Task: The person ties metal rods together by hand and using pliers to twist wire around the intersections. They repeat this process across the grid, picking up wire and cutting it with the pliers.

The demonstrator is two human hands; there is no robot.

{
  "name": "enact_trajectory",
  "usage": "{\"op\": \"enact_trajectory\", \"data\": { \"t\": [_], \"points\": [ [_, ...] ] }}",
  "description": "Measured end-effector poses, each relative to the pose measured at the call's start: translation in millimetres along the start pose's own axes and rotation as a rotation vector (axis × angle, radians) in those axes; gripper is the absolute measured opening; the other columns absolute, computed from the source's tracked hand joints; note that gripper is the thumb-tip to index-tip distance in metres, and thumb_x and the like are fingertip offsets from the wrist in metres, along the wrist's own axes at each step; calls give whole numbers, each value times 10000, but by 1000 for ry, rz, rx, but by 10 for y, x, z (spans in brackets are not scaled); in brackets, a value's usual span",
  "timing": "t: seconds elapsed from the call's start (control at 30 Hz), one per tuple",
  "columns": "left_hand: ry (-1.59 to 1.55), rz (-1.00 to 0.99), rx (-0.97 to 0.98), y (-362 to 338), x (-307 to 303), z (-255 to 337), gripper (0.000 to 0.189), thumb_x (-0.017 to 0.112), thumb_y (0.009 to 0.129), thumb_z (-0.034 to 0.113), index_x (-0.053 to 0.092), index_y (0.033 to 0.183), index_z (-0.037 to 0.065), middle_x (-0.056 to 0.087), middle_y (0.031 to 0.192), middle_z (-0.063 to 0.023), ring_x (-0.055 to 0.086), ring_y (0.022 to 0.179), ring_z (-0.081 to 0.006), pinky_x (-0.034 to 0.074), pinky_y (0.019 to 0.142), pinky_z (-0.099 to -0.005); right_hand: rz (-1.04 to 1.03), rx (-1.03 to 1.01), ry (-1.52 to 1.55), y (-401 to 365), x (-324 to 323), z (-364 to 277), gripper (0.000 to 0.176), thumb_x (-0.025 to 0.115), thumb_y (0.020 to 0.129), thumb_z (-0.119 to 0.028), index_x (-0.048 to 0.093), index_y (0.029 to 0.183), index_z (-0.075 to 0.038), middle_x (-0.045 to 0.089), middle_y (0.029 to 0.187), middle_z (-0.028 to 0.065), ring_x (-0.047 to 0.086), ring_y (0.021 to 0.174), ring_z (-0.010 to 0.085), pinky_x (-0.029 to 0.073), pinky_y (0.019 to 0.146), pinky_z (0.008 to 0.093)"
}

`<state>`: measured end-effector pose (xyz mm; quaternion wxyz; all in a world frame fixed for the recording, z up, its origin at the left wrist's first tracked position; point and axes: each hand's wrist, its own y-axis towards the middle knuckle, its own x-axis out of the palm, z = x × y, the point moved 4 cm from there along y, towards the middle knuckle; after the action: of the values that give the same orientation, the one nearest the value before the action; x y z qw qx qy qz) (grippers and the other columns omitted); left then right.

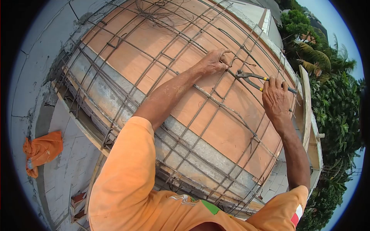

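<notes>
While the left hand [216, 61] keeps its fingers pinched shut on a thin tie wire [246, 61] where two bars of the rusty rebar mesh [127, 96] cross, the right hand [275, 101] is curled closed around the handles of a pair of pincers [252, 78]. They are slim dark steel with yellow bands on the handles; the head lies just beside the left fingertips [225, 57], and the handles run back under the right fingers [273, 82]. Beneath both hands the mesh sits over orange-brown plywood formwork [227, 131].
</notes>
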<state>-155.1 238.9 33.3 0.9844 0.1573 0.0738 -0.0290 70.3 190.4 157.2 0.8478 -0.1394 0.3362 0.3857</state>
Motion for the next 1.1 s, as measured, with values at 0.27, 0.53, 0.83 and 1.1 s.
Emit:
{"op": "enact_trajectory", "data": {
  "t": [0.27,0.53,0.83,1.1],
  "points": [
    [-6,-23,-3,12,17,-41,680,663,783,-2,404,1401,-119,719,892,-118,664,824,-164,520,800,-296,-19,-43,-185,372,-13,-6,270,523,938,-149,619,1152,-13,535,1118,105,483,1138,237,349,1028,463],
    [-29,-13,-6,-6,1,27,684,667,785,2,397,1398,-131,724,867,-135,676,802,-182,531,807,-312,-42,-78,-197,556,-121,21,286,535,942,-120,576,1208,-23,514,1106,83,466,1176,224,331,1099,497],
    [40,49,115,118,88,-347,648,739,738,16,489,1327,-86,738,840,-169,720,797,-239,542,712,-334,5,-159,-203,566,-84,-61,85,545,959,-82,518,1039,-76,542,997,95,585,992,249,495,820,422],
    [-165,109,-6,608,371,-916,556,794,678,118,634,1202,23,746,813,-96,721,764,-247,545,682,-355,-1024,229,1223,693,-64,101,296,576,989,-281,469,980,-5,591,677,105,607,539,211,541,439,367]
  ]
}}
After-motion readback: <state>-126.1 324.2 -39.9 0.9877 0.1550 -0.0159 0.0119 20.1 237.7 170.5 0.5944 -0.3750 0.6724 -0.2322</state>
